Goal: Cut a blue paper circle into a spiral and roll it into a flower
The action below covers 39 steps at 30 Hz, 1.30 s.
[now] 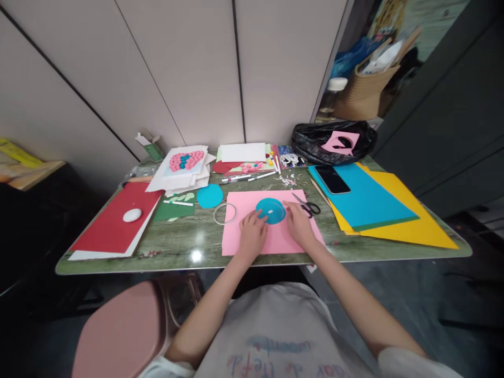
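Observation:
A blue paper circle (pixel 270 207) lies on a stack of pink paper (pixel 242 244) in front of me. It bears a small white piece and a thin curved line near its right edge. My left hand (pixel 253 231) rests at the circle's lower left with its fingers spread onto it. At the right edge of the circle is my right hand (pixel 298 223), its fingers stretched out towards the rim; whether they press on it is hard to see. Black-handled scissors (pixel 311 208) lie just beyond my right hand. A pale ring (pixel 224 214) overlaps the pink paper's left edge.
Another blue circle (pixel 210 196) lies left, near green paper (pixel 167 211). Red paper (pixel 114 223) carries a white oval object (pixel 132 214). Rightward, a phone (pixel 333 179) sits on blue paper (pixel 378 202) over yellow sheets (pixel 427 226). A black bag (pixel 309 142) stands behind.

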Available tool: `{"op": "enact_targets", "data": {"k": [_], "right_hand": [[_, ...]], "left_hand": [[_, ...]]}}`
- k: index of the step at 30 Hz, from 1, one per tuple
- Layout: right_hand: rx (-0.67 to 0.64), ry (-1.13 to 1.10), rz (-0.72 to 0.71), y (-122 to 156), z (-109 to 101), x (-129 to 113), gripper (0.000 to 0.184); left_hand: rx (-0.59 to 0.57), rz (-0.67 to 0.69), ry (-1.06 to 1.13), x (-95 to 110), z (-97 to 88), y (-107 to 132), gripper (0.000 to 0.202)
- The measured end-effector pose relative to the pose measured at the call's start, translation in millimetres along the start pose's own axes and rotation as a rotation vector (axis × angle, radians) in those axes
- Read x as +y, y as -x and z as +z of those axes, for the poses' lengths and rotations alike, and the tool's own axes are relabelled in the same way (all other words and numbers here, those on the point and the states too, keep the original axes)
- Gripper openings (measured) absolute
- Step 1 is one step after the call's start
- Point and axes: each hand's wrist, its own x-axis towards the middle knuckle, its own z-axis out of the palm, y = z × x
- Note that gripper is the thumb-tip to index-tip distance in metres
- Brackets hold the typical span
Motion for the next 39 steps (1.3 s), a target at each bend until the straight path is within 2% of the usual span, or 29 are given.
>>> {"op": "enact_targets", "data": {"k": [3,7,11,17,23,27,31,35,39], "right_hand": [[0.086,-0.091,0.066,-1.2,-1.6,6.3,0.044],[0.105,-0.176,0.093,-2.2,-3.4,8.2,0.039],[0.082,-0.236,0.1,-2.2,-3.8,7.8,0.039],[0.059,-0.292,0.136,-2.6,0.0,10.6,0.038],[0.017,-0.289,0.134,-3.3,0.1,2.8,0.04],[-0.02,-0.265,0.139,-10.6,-5.2,-0.7,0.037],[-0.059,-0.215,0.127,-48.3,-7.1,2.6,0.032],[-0.153,-0.133,0.089,-95.9,6.8,9.3,0.03],[-0.222,-0.048,0.068,-107.0,21.8,14.6,0.03]], "left_hand": [[0.026,-0.046,0.013,-9.5,-7.6,-14.7,0.027],[0.02,-0.129,-0.003,-23.6,-14.2,-54.5,0.029],[-0.06,-0.226,-0.018,-33.1,-7.9,-91.4,0.022],[-0.222,-0.265,-0.037,-33.3,5.2,-118.9,0.021],[-0.311,-0.232,-0.039,-31.7,10.2,-131.7,0.011],[-0.291,-0.187,-0.004,-34.2,12.2,-130.6,0.011],[-0.255,-0.111,0.046,-35.7,12.4,-129.4,0.017],[-0.251,-0.077,0.09,-35.9,13.0,-129.2,0.012],[-0.213,-0.098,0.136,-35.4,14.4,-126.6,0.011]]}}
